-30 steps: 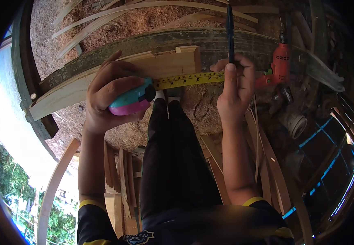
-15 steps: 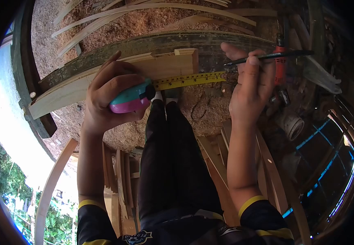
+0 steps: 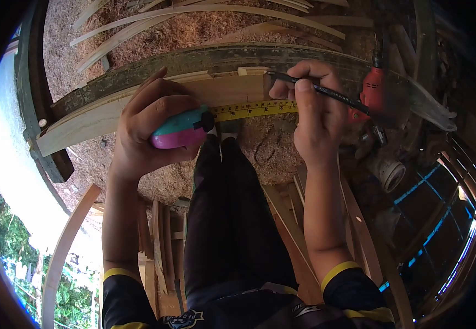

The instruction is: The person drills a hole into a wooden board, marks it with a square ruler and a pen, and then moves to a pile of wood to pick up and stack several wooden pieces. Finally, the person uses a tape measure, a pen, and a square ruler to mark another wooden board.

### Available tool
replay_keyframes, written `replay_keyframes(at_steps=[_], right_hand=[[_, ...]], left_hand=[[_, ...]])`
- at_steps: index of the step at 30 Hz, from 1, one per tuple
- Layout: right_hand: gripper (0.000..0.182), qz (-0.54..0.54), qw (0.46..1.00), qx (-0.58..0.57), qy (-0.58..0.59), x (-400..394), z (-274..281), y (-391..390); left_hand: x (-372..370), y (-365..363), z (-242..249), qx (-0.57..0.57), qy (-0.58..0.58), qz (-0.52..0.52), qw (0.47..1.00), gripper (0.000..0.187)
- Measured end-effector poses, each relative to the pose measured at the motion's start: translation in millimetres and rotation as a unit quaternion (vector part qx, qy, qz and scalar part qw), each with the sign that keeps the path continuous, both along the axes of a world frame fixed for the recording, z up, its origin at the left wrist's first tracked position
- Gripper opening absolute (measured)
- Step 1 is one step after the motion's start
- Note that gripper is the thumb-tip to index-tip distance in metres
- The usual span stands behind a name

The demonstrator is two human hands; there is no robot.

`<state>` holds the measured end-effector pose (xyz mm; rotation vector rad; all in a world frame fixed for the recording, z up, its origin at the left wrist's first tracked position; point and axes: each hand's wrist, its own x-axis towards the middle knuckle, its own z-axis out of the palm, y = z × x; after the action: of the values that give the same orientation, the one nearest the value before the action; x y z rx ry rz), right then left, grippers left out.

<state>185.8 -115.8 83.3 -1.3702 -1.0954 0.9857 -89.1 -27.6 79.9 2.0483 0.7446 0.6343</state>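
My left hand is wrapped round a teal and pink tape measure. The yellow tape blade runs out to the right, just below the lower edge of a pale curved wooden piece. My right hand pinches a dark pencil, whose left tip is at the right end of the wood, beside a small raised block. The fingers of my right hand cover the far end of the blade.
A long weathered beam lies behind the wood. A red power tool is at the right, with a white container below it. Curved wooden strips lie on shavings at the top. A curved plank stands at the lower left.
My right hand has moved left, bringing the pencil to the end of the wood, its fingers now more curled. The left hand with the tape measure has barely shifted.
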Motion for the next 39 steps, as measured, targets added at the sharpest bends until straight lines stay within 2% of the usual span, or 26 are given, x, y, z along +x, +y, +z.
replay_keyframes(at_steps=[10,25,30,39], right_hand=[[0.015,-0.001,1.000,-0.025,-0.016,-7.2,-12.4,-4.6],[0.007,0.013,0.999,-0.033,-0.003,-12.9,-17.5,4.3],[0.011,0.006,0.998,-0.066,-0.011,-15.1,-14.7,5.0],[0.014,0.013,0.998,-0.052,-0.026,-14.6,-18.2,8.3]], left_hand=[[-0.3,1.7,-0.5,-0.002,0.003,0.000,1.000,0.047],[-2.0,2.2,1.6,-0.009,0.010,0.003,1.000,0.049],[-2.8,3.6,1.3,-0.004,0.013,-0.009,1.000,0.050],[2.5,0.4,1.1,-0.014,0.010,0.000,1.000,0.048]])
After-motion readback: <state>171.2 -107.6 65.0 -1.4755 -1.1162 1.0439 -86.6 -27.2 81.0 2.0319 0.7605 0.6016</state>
